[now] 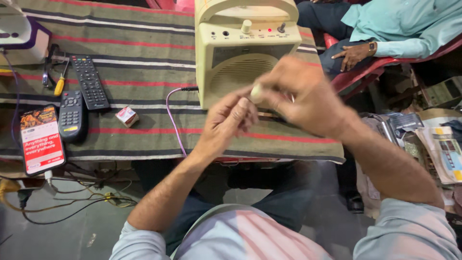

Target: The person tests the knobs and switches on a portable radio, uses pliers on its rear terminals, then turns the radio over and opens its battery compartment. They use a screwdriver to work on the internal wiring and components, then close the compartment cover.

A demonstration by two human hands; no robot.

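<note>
Left hand [231, 120] and right hand [301, 96] meet before boxy cream plastic speaker [245, 53], fingers pinched together on small pale rounded piece [256, 91]; blurred, exact grip unclear. Speaker stands upright on striped woven cloth over surface [144, 53], ribbed round grille facing wearer. Purple cable [174, 115] plugged at its left. Two black remotes [89, 82], phone [42, 139], small carton [127, 116] lie flat at left.

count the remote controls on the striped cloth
2. A long black remote lies on the striped cloth at the left. A shorter dark remote lies just below it, beside the phone. More could be hidden behind the cream speaker box.
</note>
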